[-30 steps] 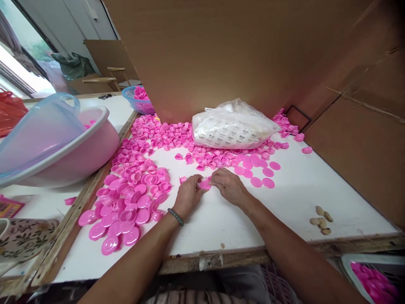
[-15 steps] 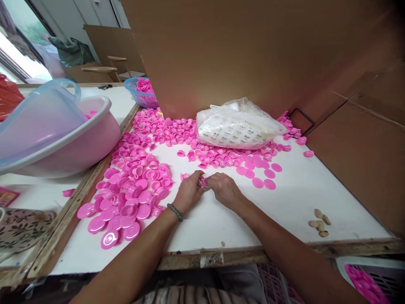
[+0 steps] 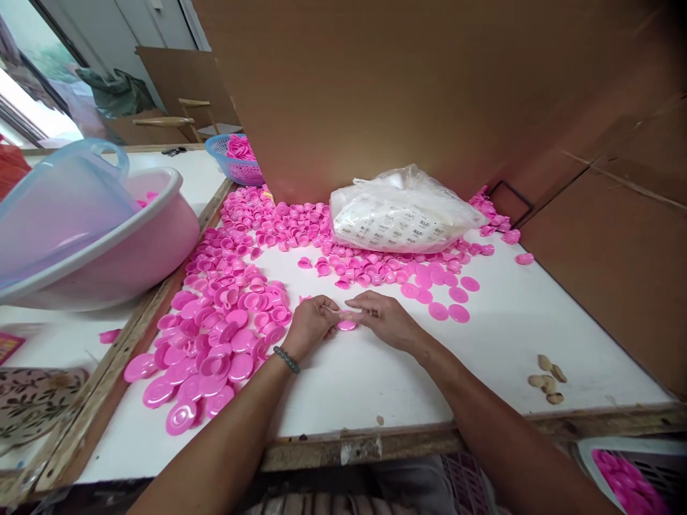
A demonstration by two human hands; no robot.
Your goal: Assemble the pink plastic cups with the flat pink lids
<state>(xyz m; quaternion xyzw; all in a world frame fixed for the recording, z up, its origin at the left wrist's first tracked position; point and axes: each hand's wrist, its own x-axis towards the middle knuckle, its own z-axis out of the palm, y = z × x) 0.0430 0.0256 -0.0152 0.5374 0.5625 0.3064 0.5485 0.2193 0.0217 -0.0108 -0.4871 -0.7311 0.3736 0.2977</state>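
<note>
My left hand and my right hand meet at the middle of the white table, fingers pinched together on one small pink plastic cap. A beaded bracelet is on my left wrist. Just left of my hands lies a heap of pink plastic lids and caps. More pink caps are strewn along the back, and a few flat pink discs lie to the right of my right hand.
A clear bag of white printed pieces lies against the cardboard wall. A pink basin with a blue tub stands left, a blue basket behind. Nut shells lie near the front right edge.
My hands have stayed together at the table's middle, working the pink cap between the fingers; it now shows lower between them. The view has shifted slightly.
</note>
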